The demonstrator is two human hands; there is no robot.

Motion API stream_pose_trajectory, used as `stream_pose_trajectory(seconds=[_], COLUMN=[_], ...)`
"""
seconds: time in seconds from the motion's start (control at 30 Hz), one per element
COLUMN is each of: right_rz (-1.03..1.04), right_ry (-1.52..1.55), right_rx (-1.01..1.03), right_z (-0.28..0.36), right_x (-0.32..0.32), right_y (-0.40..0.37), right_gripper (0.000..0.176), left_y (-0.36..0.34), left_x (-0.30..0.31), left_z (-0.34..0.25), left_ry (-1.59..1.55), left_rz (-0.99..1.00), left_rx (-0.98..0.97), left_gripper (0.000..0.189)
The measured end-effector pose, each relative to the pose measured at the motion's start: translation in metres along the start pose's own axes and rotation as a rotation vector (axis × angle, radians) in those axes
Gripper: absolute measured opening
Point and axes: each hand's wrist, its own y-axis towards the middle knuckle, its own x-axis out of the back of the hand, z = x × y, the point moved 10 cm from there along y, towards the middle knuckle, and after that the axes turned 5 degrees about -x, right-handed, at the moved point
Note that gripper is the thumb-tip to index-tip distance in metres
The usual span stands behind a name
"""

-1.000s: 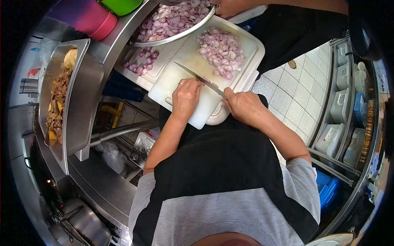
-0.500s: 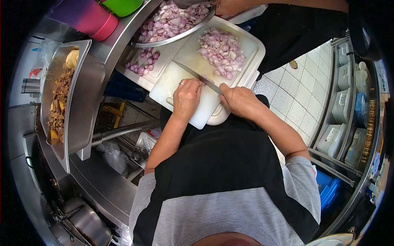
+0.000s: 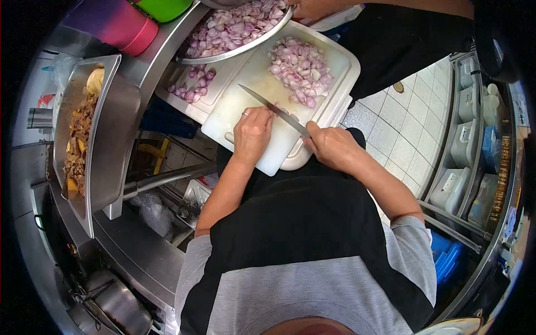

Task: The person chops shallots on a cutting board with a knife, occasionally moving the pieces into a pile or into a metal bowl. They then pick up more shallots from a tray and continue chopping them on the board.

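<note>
My right hand grips the handle of a long kitchen knife, whose blade slants up and left across a white cutting board. Close against the blade, my left hand is curled with its fingertips down on the board. A small shallot piece shows by those fingertips; most of it is hidden. Farther up the board lies a heap of sliced shallots. Several whole peeled shallots sit left of the board.
A metal bowl of sliced shallots stands at the top, with another person's hand at its rim. To the left is a steel tray of cooked food. Pink and green containers stand top left. Shelves with lidded bins line the right.
The knife and my right hand have shifted slightly right and down, and the blade sits a little farther from my left fingertips. My left hand stays nearly in place.
</note>
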Motion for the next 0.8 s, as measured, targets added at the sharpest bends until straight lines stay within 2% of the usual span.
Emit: stream_pose_trajectory(seconds=[0.3,0.5,0.57,0.67,0.8], right_rz=[-0.043,0.089,0.021,-0.036,-0.041], right_ry=[-0.016,0.017,-0.052,-0.074,-0.073], right_rx=[0.024,-0.021,-0.002,-0.028,-0.048], right_z=[0.003,-0.014,-0.018,-0.016,-0.026], right_x=[-0.006,-0.007,0.007,0.035,0.039], right_y=[0.013,0.038,0.041,0.032,0.01], right_gripper=[0.024,0.03,0.028,0.027,0.024], left_y=[0.0,0.002,0.01,0.02,0.023], left_x=[-0.001,0.001,-0.006,-0.023,0.006], left_z=[0.001,-0.003,0.0,0.023,0.067], left_ry=[-0.018,0.022,0.061,0.073,-0.005], left_rz=[0.023,0.025,0.071,0.106,0.006], left_rx=[0.027,0.018,-0.003,0.0,0.147], left_gripper=[0.013,0.017,0.017,0.015,0.019])
